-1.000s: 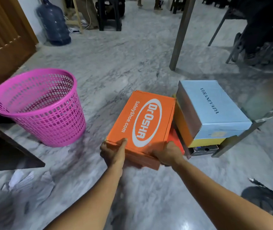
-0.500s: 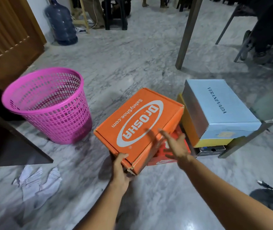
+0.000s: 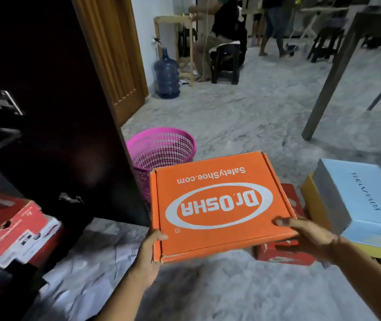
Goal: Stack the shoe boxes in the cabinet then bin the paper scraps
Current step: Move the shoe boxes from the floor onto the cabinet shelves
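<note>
An orange shoe box [image 3: 217,205] with a white oval logo is lifted off the floor, flat and level in front of me. My left hand [image 3: 149,249] grips its near left corner with the thumb on the lid. My right hand [image 3: 307,235] holds the near right edge, fingers lying over the lid. Behind it on the floor lie a red box [image 3: 286,253] and a light blue box [image 3: 360,200] stacked on a yellow box [image 3: 312,198]. At the left stands the dark cabinet [image 3: 53,135], where a red and white box [image 3: 13,230] sits. White paper scraps [image 3: 80,274] lie on the floor.
A pink mesh bin [image 3: 161,149] stands by the cabinet's open door, just behind the orange box. A table leg [image 3: 330,86] rises at right. A blue water jug [image 3: 166,77] and seated and standing people are far back on the marble floor.
The orange box has been lifted off the red box, turned and swung left toward the cabinet. My right hand has taken hold of it again. My view has turned left.
</note>
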{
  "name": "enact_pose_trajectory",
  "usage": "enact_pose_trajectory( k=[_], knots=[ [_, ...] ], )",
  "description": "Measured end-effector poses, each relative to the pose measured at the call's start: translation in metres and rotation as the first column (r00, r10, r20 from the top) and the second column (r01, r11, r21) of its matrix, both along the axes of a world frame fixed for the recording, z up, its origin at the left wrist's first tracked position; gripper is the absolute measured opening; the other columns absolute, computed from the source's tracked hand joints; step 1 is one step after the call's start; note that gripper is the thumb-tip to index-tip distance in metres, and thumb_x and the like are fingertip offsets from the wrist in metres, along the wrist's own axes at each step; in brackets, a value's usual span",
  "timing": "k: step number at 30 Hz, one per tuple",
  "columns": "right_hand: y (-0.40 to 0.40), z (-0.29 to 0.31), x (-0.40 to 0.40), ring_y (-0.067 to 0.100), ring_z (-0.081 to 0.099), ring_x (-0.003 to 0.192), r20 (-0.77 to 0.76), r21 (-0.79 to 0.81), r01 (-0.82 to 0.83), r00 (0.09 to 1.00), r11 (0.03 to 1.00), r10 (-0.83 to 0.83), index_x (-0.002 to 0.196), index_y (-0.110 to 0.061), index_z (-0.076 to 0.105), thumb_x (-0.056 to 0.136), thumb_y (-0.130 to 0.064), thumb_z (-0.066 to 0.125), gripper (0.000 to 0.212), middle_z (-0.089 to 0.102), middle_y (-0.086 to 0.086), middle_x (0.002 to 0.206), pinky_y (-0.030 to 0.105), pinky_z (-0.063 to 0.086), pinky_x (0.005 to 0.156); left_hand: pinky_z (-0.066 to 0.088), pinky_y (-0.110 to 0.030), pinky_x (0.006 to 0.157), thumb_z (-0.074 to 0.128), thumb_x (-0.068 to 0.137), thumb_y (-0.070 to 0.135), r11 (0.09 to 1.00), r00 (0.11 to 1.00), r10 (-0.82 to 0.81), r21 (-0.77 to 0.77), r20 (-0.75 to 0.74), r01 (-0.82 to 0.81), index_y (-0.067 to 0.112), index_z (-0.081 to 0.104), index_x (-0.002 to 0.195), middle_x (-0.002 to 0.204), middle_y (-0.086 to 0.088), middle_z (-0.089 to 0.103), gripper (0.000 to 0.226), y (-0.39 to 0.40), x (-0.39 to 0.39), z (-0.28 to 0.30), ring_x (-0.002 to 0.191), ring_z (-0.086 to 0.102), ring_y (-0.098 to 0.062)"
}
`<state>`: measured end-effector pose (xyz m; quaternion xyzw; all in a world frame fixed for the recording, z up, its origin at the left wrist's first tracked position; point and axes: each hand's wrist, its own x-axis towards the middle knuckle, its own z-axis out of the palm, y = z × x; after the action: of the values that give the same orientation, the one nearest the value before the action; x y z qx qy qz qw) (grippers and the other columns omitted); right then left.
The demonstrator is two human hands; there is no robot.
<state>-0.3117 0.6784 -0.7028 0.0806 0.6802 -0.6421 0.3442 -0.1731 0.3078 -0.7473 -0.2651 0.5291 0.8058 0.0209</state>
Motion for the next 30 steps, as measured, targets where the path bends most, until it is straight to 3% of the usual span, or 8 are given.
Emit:
enact_pose_trajectory(
  k=[4, 8, 13, 19, 21, 23, 26, 30],
  knots=[
    [-0.041, 0.031, 0.021, 0.035, 0.074, 0.108, -0.003, -0.057, -0.192, 0.981, 0.980, 0.192, 0.137, -0.006, 0.056, 0.040, -0.030, 0.103, 0.111, 0.074, 0.019, 0.124, 0.043, 0.063, 0.085, 0.060, -0.052, 0.087, 0.076, 0.054, 0.039, 0.992, 0.991, 0.026, -0.117, -0.129, -0.041, 0.021, 0.060, 0.137, 0.126, -0.014, 0.074, 0.086, -0.041, 0.052, 0.039, 0.113, 0.072, -0.034],
    [-0.090, 0.064, 0.039, 0.034, 0.077, 0.100, -0.081, -0.144, -0.264, 0.964, 0.954, 0.254, 0.135, 0.000, 0.055, 0.054, -0.011, 0.092, 0.090, 0.076, 0.021, 0.117, 0.033, 0.064, 0.072, 0.064, -0.048, 0.075, 0.076, 0.050, 0.034, 0.977, 0.965, 0.134, -0.135, -0.224, -0.167, 0.016, 0.061, 0.133, 0.119, -0.016, 0.076, 0.086, -0.079, 0.098, 0.072, 0.105, 0.075, -0.035],
    [-0.178, 0.122, 0.059, 0.022, 0.079, 0.089, -0.262, -0.188, -0.376, 0.910, 0.907, 0.323, 0.130, 0.000, 0.057, 0.012, -0.035, 0.104, 0.132, 0.080, 0.014, 0.104, 0.028, 0.063, 0.063, 0.061, -0.047, 0.077, 0.077, 0.042, 0.040, 0.920, 0.918, 0.336, -0.137, -0.209, -0.368, 0.014, 0.070, 0.121, 0.112, -0.018, 0.078, 0.083, -0.130, 0.151, 0.110, 0.099, 0.076, -0.035],
    [-0.287, 0.167, 0.082, 0.024, 0.078, 0.069, -0.304, -0.393, -0.406, 0.904, 0.825, 0.300, 0.115, -0.005, 0.063, 0.080, 0.010, 0.061, 0.038, 0.081, 0.012, 0.085, 0.029, 0.060, 0.050, 0.057, -0.044, 0.087, 0.076, 0.055, 0.053, 0.778, 0.772, 0.546, -0.144, -0.326, -0.611, 0.017, 0.075, 0.115, 0.111, -0.015, 0.079, 0.070, -0.190, 0.195, 0.182, 0.097, 0.077, -0.027],
    [-0.307, 0.169, 0.089, 0.018, 0.076, 0.057, -0.279, -0.396, -0.352, 0.926, 0.848, 0.254, 0.096, -0.003, 0.073, 0.098, 0.007, 0.035, 0.039, 0.078, 0.009, 0.070, 0.027, 0.058, 0.044, 0.055, -0.037, 0.078, 0.074, 0.058, 0.055, 0.740, 0.737, 0.569, -0.163, -0.365, -0.652, 0.020, 0.078, 0.106, 0.102, -0.010, 0.081, 0.060, -0.207, 0.207, 0.211, 0.088, 0.077, -0.020],
    [-0.325, 0.168, 0.095, 0.022, 0.079, 0.070, -0.303, -0.401, -0.347, 0.923, 0.848, 0.235, 0.101, -0.005, 0.081, 0.084, -0.013, 0.056, 0.032, 0.080, 0.013, 0.081, 0.039, 0.065, 0.058, 0.054, -0.035, 0.075, 0.072, 0.066, 0.056, 0.694, 0.703, 0.592, -0.194, -0.395, -0.693, 0.022, 0.076, 0.105, 0.097, -0.004, 0.081, 0.052, -0.219, 0.221, 0.236, 0.086, 0.077, -0.017],
    [-0.360, 0.177, 0.099, 0.041, 0.066, 0.119, -0.300, -0.428, -0.356, 0.923, 0.830, 0.241, 0.141, -0.012, 0.057, 0.074, -0.027, 0.071, 0.071, 0.072, 0.018, 0.127, 0.067, 0.049, 0.102, 0.054, -0.039, 0.083, 0.060, 0.091, 0.056, 0.612, 0.641, 0.657, -0.216, -0.397, -0.761, 0.024, 0.077, 0.101, 0.096, -0.004, 0.081, 0.037, -0.234, 0.239, 0.261, 0.090, 0.075, -0.021],
    [-0.429, 0.217, 0.113, 0.040, 0.061, 0.121, -0.337, -0.444, -0.438, 0.890, 0.781, 0.308, 0.131, -0.033, 0.059, 0.090, -0.034, 0.057, 0.040, 0.068, 0.012, 0.130, 0.070, 0.047, 0.100, 0.055, -0.038, 0.085, 0.054, 0.096, 0.054, 0.464, 0.479, 0.777, -0.143, -0.408, -0.874, 0.026, 0.079, 0.072, 0.083, -0.001, 0.080, 0.045, -0.251, 0.261, 0.288, 0.080, 0.074, -0.021]
  ],
)
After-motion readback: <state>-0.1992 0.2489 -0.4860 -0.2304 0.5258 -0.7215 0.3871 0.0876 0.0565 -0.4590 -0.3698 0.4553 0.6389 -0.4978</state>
